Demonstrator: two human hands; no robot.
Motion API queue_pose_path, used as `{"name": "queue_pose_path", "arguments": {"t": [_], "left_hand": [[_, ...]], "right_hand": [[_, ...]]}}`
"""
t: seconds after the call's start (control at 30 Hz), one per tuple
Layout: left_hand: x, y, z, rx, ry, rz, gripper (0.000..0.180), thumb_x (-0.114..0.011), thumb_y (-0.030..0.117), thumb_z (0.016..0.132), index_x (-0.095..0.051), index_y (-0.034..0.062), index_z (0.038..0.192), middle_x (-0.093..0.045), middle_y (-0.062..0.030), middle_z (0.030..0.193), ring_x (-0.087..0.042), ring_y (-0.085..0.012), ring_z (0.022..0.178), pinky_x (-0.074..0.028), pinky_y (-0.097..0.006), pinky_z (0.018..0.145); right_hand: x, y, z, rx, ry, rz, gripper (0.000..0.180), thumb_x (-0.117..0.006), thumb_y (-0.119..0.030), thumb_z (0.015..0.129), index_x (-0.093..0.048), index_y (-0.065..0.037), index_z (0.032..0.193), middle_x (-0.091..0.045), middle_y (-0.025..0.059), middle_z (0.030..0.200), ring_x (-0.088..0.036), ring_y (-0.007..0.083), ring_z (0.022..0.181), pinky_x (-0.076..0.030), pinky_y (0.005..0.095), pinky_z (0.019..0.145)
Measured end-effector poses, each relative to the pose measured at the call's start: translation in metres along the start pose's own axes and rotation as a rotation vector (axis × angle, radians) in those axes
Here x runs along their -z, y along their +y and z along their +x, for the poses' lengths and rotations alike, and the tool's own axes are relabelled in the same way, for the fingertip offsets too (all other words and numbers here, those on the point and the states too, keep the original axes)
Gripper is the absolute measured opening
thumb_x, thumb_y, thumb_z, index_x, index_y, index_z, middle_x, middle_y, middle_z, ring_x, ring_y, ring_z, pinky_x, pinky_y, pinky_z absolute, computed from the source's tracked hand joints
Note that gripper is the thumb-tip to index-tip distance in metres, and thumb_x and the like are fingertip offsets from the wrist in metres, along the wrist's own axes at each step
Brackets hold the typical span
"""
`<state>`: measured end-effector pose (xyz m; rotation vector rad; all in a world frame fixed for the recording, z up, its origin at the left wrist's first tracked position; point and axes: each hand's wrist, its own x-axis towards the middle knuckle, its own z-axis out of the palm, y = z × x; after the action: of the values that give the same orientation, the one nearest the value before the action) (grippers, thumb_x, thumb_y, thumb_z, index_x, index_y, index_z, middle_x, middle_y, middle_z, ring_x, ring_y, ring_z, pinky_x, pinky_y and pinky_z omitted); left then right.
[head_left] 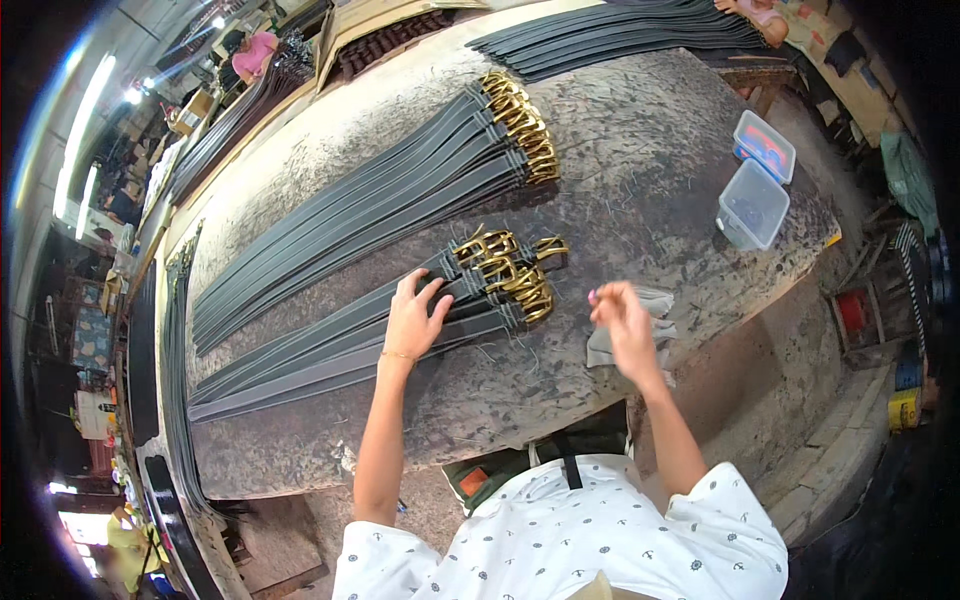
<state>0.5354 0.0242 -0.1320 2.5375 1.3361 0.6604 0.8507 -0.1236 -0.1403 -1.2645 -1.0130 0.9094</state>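
Note:
My left hand (412, 318) rests on the nearer bundle of black belts (320, 345), fingers apart, just left of the gold buckles (510, 275) at its right end. One gold buckle sticks out beyond the others. My right hand (624, 325) is raised to the right of those buckles, its fingers pinched on a small pink object (593, 297) too small to make out. Behind that hand lies a crumpled grey cloth (655, 303). A second bundle of black belts (370, 195) stretches farther back, its gold buckles (522, 125) stacked along the right end.
Two clear plastic boxes stand near the right edge of the worn table (420, 440); the farther box (766, 145) holds something red and blue. More black straps (620, 38) lie at the back. Two other people (255, 55) are at the far side. A stool (860, 310) stands at right.

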Motion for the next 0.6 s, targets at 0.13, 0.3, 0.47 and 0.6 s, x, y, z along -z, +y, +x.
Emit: {"name": "queue_pose_path", "arguments": {"t": [0.13,0.3,0.47,0.6], "left_hand": [[-0.022,0.004,-0.020,0.051,0.168,0.006,0.032,-0.063,0.021,0.095,-0.067,-0.0006,0.119,-0.057,-0.0215,0.133,-0.052,-0.0393,0.125,-0.042,-0.045,0.106],[-0.034,0.026,-0.041,0.194,0.152,0.086,0.032,-0.054,0.018,0.101,-0.063,-0.0005,0.125,-0.058,-0.0187,0.130,-0.052,-0.0365,0.121,-0.039,-0.044,0.105],[-0.026,0.037,-0.047,0.063,0.260,0.122,0.026,-0.061,0.011,0.095,-0.062,0.0003,0.119,-0.058,-0.0182,0.120,-0.052,-0.0370,0.116,-0.040,-0.045,0.102],[-0.010,0.035,-0.035,0.008,0.378,0.164,0.011,-0.063,0.004,0.092,-0.062,-0.0012,0.102,-0.058,-0.0192,0.109,-0.056,-0.0386,0.107,-0.044,-0.046,0.094]], "right_hand": [[0.015,0.030,-0.014,0.036,-0.042,0.006,0.015,-0.050,-0.015,0.105,-0.053,0.000,0.108,-0.060,0.0042,0.087,-0.058,0.0109,0.077,-0.051,0.0272,0.073],[0.039,0.041,0.016,-0.091,-0.082,0.251,0.013,-0.052,-0.014,0.105,-0.053,-0.002,0.108,-0.061,0.0054,0.089,-0.062,0.0115,0.076,-0.055,0.0284,0.067],[0.051,0.045,0.026,-0.120,-0.083,0.518,0.011,-0.055,-0.016,0.104,-0.053,-0.005,0.106,-0.059,0.0063,0.102,-0.064,0.0120,0.079,-0.057,0.0278,0.066],[0.051,0.043,0.032,-0.136,-0.140,0.503,0.012,-0.053,-0.016,0.105,-0.052,-0.004,0.107,-0.058,0.0063,0.098,-0.062,0.0114,0.077,-0.058,0.0292,0.067]]}}
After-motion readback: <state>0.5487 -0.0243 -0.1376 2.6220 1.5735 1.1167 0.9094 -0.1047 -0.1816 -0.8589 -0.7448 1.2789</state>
